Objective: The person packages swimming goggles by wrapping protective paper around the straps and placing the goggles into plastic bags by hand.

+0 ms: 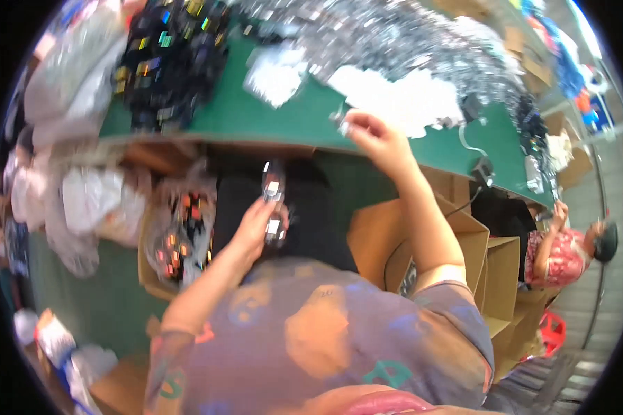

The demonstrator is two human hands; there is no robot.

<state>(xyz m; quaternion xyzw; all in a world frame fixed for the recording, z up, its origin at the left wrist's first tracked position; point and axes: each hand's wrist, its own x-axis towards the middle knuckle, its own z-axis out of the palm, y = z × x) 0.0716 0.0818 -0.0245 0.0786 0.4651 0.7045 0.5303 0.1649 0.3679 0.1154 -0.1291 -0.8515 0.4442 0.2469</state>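
Note:
Over my lap, my left hand is closed on a long, dark glossy object with bright reflections; blur hides its exact kind. My right hand reaches over the near part of the green table. Its thumb and fingers are pinched at a small clear, silvery piece, which is too smeared to name. Just beyond that hand lie white sheets or bags, overexposed in the light. A smaller white packet rests to their left.
A heap of shiny silver pieces spans the table's back, and a dark glittering pile stands at left. Below are a carton of dark shiny pieces and open cartons. A cable adapter sits right; another person works beyond.

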